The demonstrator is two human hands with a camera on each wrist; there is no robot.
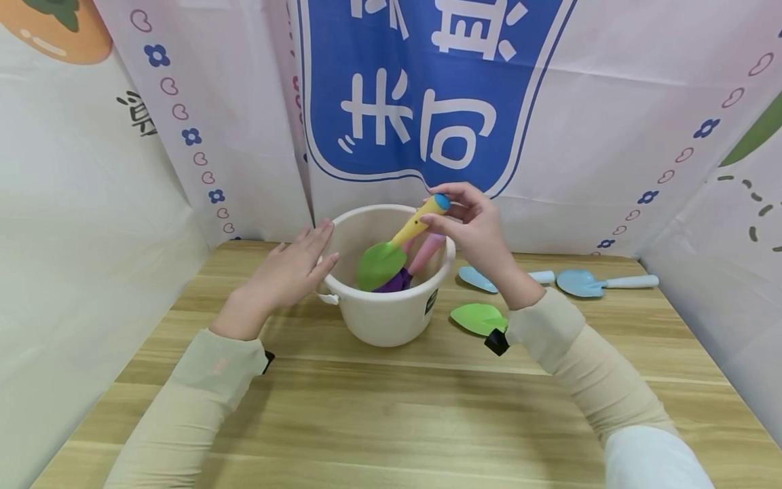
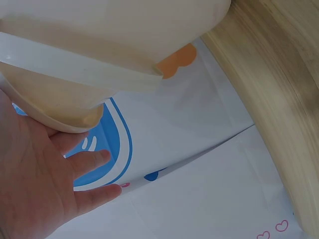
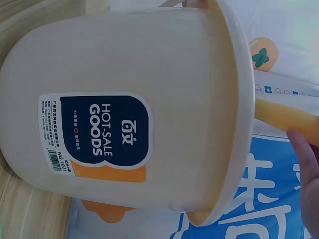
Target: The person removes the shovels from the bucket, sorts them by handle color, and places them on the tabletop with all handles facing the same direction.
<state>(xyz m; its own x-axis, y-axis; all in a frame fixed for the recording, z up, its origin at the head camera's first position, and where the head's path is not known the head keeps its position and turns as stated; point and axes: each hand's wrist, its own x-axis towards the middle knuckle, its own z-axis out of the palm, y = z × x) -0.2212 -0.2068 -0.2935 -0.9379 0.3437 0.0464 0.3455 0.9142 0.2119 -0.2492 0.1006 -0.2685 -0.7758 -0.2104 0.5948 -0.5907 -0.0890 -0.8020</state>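
Note:
A cream plastic bucket (image 1: pixel 385 319) stands upright on the wooden table. My right hand (image 1: pixel 473 227) pinches the yellow handle of a toy shovel (image 1: pixel 381 265) over the bucket's right side, its green blade slanting down inside the opening. The same yellow handle (image 3: pixel 279 115) sticks out past the rim in the right wrist view. Inside the bucket lies another shovel (image 1: pixel 425 255) with a pink handle and purple blade, partly hidden. My left hand (image 1: pixel 293 265) rests on the left rim with fingers extended; in the left wrist view that hand (image 2: pixel 45 174) touches the rim with straight fingers spread.
Right of the bucket lie a green shovel (image 1: pixel 478 318), partly under my right wrist, a blue shovel (image 1: pixel 476 278) partly behind the forearm, and another blue shovel (image 1: pixel 583 283) with a pale handle. A printed cloth (image 1: pixel 574 170) hangs behind the table (image 1: pixel 379 414).

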